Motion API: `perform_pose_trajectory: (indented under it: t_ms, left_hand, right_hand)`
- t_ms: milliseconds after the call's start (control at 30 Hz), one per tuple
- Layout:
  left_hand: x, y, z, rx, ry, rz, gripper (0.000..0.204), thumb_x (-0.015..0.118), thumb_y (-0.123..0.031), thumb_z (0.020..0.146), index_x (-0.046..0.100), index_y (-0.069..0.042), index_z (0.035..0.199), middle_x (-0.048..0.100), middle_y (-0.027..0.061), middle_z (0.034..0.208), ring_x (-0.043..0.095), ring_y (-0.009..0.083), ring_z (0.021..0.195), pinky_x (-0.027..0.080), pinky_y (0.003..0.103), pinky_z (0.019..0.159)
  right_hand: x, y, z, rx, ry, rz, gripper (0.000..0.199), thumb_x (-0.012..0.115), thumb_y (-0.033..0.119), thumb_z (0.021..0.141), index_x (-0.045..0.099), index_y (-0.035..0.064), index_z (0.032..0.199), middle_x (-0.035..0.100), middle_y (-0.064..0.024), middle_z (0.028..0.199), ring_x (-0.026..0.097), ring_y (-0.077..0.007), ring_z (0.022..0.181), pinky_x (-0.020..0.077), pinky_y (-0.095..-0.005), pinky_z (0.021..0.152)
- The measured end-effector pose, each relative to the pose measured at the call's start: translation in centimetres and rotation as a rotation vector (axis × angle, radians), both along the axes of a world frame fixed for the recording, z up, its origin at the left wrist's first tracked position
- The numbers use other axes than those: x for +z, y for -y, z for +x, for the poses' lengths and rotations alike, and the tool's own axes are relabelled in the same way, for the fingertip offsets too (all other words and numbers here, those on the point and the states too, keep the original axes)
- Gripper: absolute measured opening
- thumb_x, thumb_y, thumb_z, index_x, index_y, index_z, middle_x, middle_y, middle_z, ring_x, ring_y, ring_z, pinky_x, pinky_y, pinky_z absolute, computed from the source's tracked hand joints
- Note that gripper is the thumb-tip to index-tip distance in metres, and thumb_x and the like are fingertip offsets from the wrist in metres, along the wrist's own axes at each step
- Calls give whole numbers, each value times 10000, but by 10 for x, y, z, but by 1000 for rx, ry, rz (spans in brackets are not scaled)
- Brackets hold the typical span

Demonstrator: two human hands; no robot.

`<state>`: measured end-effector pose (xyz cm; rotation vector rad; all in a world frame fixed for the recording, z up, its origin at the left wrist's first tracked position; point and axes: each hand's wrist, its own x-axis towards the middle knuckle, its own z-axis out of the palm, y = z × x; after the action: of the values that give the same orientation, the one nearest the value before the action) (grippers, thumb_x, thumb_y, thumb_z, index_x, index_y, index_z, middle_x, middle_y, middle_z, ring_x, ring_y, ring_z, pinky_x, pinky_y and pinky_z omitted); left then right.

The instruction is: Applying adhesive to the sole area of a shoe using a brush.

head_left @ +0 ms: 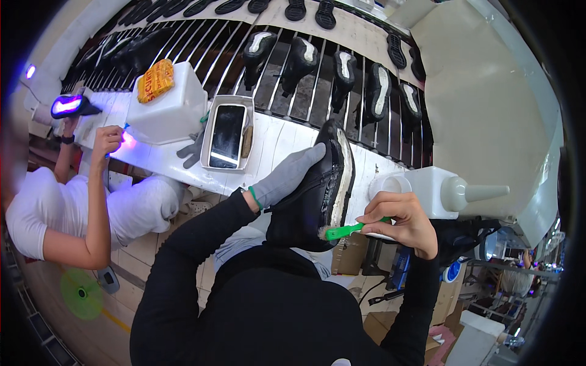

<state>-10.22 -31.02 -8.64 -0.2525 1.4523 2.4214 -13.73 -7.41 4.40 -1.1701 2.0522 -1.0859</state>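
Observation:
My left hand [285,175], in a grey glove with a green cuff, grips a black boot [299,210] from its left side. The boot is turned so that its underside, with a whitish strip [343,177] along it, faces right. In my bare right hand [404,221] is a green-handled brush [349,230], held between thumb and fingers. Its bristles touch the end of the boot nearest me. Just beyond that hand stand a white cup [390,184] and a white squeeze bottle [448,193] lying with its nozzle to the right.
Past the white bench [278,137] runs a metal roller rack [268,73] holding several black shoe uppers [301,58]; black soles [325,13] lie behind. A box with a phone [227,135], a white container [168,110] and a yellow packet [155,80] sit left, near a co-worker's hand [108,143].

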Motion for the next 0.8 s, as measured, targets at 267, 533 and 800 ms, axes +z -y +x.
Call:
perform_pose_trajectory:
  t_ms: [267, 533, 800]
  left_hand:
    - [-16, -17, 9, -261, 303, 339, 489, 381, -420, 1051, 540, -37, 1309, 646, 90, 1199, 656, 127, 996, 537, 265, 899]
    - [2, -32, 54, -426, -342, 51, 421, 661, -217, 933, 531, -25, 1285, 609, 84, 1228, 577, 131, 1111, 436, 270, 1009]
    - [0, -19, 76, -649, -81, -59, 534, 623, -125, 950, 418, -52, 1437, 513, 83, 1395, 519, 139, 1257, 392, 289, 1087]
  right_hand:
    - [-5, 15, -15, 119, 46, -32, 175, 817, 116, 750, 747, 26, 884, 688, -56, 820, 663, -170, 726, 497, -284, 637]
    - [-5, 26, -24, 139, 36, -78, 170, 816, 92, 742, 752, 25, 884, 695, -63, 812, 671, -168, 738, 504, -278, 644]
    - [-4, 32, -35, 189, 59, -55, 161, 818, 93, 742, 744, 21, 865, 700, -65, 816, 677, -168, 736, 506, -273, 642]
